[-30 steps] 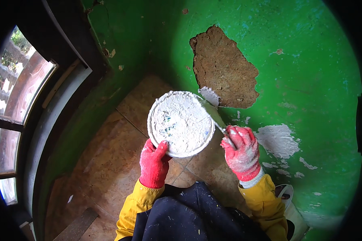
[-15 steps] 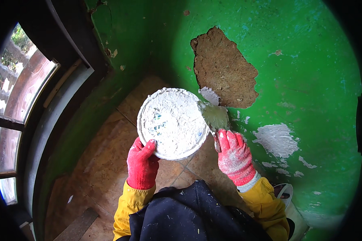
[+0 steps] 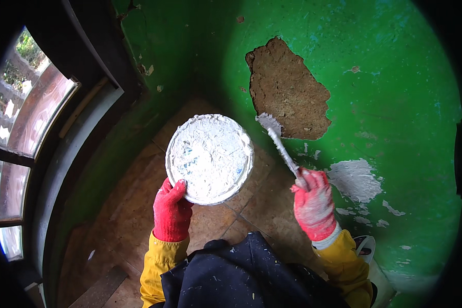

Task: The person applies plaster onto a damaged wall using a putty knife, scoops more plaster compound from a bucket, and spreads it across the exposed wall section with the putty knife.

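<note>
My left hand [image 3: 172, 210], in a red glove, grips the near left rim of a round lid [image 3: 210, 159] smeared with white filler. In my right hand [image 3: 314, 205], gloved in red and dusted white, is the handle of a putty knife [image 3: 282, 151]. Its blade shows nearly edge-on, coated in white, pointing up and left. Just beyond the tip lies a small patch of white filler [image 3: 269, 123] at the lower left corner of a brown hole [image 3: 290, 92] in the green wall. I cannot tell whether the blade touches the wall.
The green wall [image 3: 390, 102] rises ahead and to the right, with a dried white patch [image 3: 355, 179] and smaller flecks below the hole. At left stands a dark-framed window or door [image 3: 10, 159]. Brown tiles [image 3: 215, 223] cover the floor, with a plank [image 3: 100, 290] at lower left.
The putty knife has left the lid's right edge and turned edge-on, as my right hand moved right and slightly down. My left hand and the lid have shifted a little left.
</note>
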Available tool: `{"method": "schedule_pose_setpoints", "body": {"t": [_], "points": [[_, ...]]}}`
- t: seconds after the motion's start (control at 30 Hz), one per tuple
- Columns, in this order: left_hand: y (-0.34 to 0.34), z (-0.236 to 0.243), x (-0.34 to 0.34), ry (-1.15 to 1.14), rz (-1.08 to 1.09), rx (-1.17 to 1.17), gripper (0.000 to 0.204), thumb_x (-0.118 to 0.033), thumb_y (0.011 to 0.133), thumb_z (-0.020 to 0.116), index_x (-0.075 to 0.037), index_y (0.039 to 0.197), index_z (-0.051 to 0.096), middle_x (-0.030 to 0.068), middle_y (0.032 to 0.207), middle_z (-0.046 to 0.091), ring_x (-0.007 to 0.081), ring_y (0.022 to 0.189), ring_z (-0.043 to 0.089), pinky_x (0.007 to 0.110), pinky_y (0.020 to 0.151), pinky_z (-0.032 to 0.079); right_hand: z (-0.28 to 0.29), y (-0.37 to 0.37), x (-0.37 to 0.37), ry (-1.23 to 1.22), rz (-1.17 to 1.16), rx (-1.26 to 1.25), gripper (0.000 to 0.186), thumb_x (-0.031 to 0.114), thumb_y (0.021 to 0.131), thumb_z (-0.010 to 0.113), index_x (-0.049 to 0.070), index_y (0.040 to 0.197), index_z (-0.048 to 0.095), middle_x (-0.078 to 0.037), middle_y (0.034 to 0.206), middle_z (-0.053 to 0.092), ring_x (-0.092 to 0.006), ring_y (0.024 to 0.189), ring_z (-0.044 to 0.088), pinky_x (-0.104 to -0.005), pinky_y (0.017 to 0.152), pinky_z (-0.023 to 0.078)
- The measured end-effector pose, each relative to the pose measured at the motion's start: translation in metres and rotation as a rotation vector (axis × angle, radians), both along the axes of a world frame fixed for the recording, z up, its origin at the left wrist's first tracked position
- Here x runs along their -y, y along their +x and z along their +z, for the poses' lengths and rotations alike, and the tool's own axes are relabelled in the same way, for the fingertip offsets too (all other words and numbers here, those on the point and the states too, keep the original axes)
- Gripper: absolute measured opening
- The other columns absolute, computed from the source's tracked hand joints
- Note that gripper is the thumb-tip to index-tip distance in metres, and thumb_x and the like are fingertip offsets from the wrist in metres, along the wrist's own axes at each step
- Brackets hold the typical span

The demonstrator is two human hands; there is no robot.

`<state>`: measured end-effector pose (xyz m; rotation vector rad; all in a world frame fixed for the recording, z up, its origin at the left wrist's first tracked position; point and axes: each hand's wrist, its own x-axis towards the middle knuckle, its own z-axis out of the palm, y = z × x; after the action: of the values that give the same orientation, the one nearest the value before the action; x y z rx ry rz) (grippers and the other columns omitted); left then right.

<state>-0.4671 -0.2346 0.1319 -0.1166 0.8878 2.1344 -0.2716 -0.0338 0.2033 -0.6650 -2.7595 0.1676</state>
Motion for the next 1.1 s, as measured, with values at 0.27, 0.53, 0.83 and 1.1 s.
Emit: {"method": "schedule_pose_setpoints", "body": {"t": [0.27, 0.53, 0.83, 1.1], "points": [[-0.015, 0.005, 0.008, -0.028, -0.107, -0.054, 0.042, -0.012, 0.085, 0.052, 0.007, 0.121, 0.044, 0.0171, 0.113, 0.058, 0.0251, 0.102, 0.058, 0.036, 0.088, 0.046, 0.033, 0.0, -0.027, -1.053, -0.089, -0.743, 0.026, 0.006, 0.086, 0.05, 0.003, 0.112, 0.05, 0.001, 0.098, 0.049, -0.0087, 0.083, 0.045, -0.0221, 0.077, 0.038], [-0.031, 0.039, 0.005, 0.03, -0.29, -0.062, 0.041, -0.012, 0.086, 0.051, 0.01, 0.12, 0.044, 0.0181, 0.111, 0.059, 0.0251, 0.099, 0.059, 0.035, 0.088, 0.045, 0.004, 0.001, -0.047, -1.452, -0.234, -0.993, 0.045, 0.006, 0.091, 0.041, 0.009, 0.136, 0.032, -0.008, 0.116, 0.051, -0.0205, 0.104, 0.051, -0.0377, 0.096, 0.04], [-0.025, 0.066, -0.002, -0.097, -0.34, -0.143, 0.032, -0.013, 0.087, 0.049, 0.009, 0.111, 0.052, 0.015, 0.1, 0.063, 0.0194, 0.087, 0.062, 0.029, 0.08, 0.048, -0.011, -0.001, -0.06, -1.641, -0.026, -1.053, 0.044, 0.007, 0.09, 0.046, 0.003, 0.132, 0.037, -0.005, 0.11, 0.053, -0.0165, 0.098, 0.052, -0.0302, 0.09, 0.041], [-0.021, 0.066, 0.001, -0.292, -0.282, -0.251, 0.025, -0.014, 0.085, 0.051, 0.004, 0.1, 0.06, 0.0069, 0.09, 0.063, 0.0144, 0.081, 0.058, 0.027, 0.075, 0.045, -0.007, -0.012, -0.013, -1.451, -0.257, -0.793, 0.044, 0.012, 0.091, 0.046, 0.0, 0.133, 0.036, -0.003, 0.103, 0.054, -0.0102, 0.09, 0.051, -0.0235, 0.082, 0.042]]}}
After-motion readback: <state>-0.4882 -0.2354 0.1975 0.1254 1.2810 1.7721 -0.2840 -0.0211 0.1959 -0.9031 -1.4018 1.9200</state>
